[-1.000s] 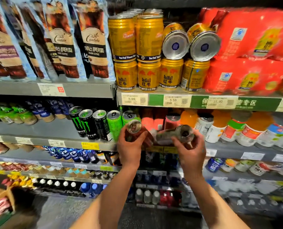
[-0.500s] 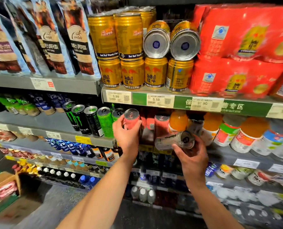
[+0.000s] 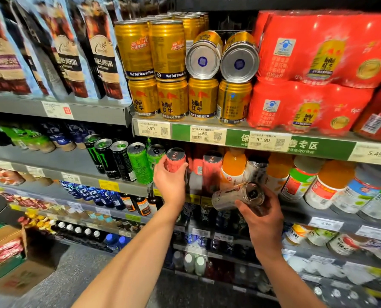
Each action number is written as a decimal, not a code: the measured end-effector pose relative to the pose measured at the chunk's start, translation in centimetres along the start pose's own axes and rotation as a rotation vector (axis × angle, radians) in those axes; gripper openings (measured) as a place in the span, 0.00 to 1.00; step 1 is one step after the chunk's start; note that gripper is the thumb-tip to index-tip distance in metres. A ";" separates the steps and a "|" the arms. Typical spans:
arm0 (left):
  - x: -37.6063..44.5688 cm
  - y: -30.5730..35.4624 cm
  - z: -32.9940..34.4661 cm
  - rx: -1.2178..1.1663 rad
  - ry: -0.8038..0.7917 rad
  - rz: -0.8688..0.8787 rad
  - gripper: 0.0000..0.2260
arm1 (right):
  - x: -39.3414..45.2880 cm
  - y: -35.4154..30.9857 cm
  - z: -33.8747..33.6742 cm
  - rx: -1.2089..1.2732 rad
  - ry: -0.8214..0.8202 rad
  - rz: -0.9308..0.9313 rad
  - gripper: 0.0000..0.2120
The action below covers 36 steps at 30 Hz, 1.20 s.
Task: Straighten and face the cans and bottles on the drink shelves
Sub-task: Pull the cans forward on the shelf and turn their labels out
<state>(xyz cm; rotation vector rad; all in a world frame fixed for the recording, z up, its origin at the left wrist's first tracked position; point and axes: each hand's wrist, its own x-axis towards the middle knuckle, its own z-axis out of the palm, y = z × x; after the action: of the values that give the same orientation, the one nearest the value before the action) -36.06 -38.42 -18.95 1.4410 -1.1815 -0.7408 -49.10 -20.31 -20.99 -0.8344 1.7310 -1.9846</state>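
Head view, left hand: the left hand (image 3: 170,182) wraps its fingers (image 3: 178,170) round a pink can (image 3: 175,159), held upright at the front of the second shelf, just right of the green cans (image 3: 140,162).
Head view, right hand: the right hand (image 3: 260,215) grasps a pale can (image 3: 238,195) from below; the can lies nearly on its side, top toward the camera, in front of the shelf edge (image 3: 194,198).
Shelf row: black cans (image 3: 109,157) stand left of the green ones; another pink can (image 3: 211,172) and orange bottles (image 3: 232,167) stand right of the held one.
Top shelf: gold cans (image 3: 172,100) are stacked in two tiers; two tipped gold cans (image 3: 204,60) lie on their sides, bottoms forward, beside red multipacks (image 3: 307,70).
Hidden: the lower part of the pink can is covered by the left palm, and whether it touches the shelf cannot be told.
Hard to make out: the print on the pale can is blurred; the lower shelves (image 3: 207,232) behind the forearms are dark and smeared.
Cut off: the coffee pouches (image 3: 100,56) run out of frame at the top and left.
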 end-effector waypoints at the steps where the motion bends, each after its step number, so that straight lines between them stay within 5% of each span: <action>1: 0.0 0.0 0.0 0.002 0.000 0.007 0.30 | 0.0 0.1 -0.1 0.000 0.005 0.008 0.29; 14: -1.7 -0.5 0.1 -0.057 0.021 0.101 0.23 | -0.1 0.7 -1.0 0.014 0.036 0.070 0.27; 19: -5.6 -0.3 1.8 -0.046 -0.403 0.209 0.11 | -0.4 0.4 -1.9 0.010 0.053 0.080 0.25; 23: -5.5 -0.3 3.7 -0.122 -0.572 0.101 0.25 | -0.2 0.5 -2.9 0.034 0.083 0.130 0.26; 29: -4.8 -0.5 4.4 -0.079 -0.518 0.146 0.24 | 0.5 1.1 -4.1 0.011 0.109 0.184 0.20; 36: -4.2 -2.0 4.1 -0.030 -0.405 0.064 0.30 | 0.5 1.6 -4.0 -0.072 0.008 0.140 0.25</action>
<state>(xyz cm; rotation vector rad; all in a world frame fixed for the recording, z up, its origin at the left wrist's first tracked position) -40.60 -36.06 -22.43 1.2548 -1.5082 -1.0327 -52.25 -17.89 -22.75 -0.7089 1.8222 -1.8467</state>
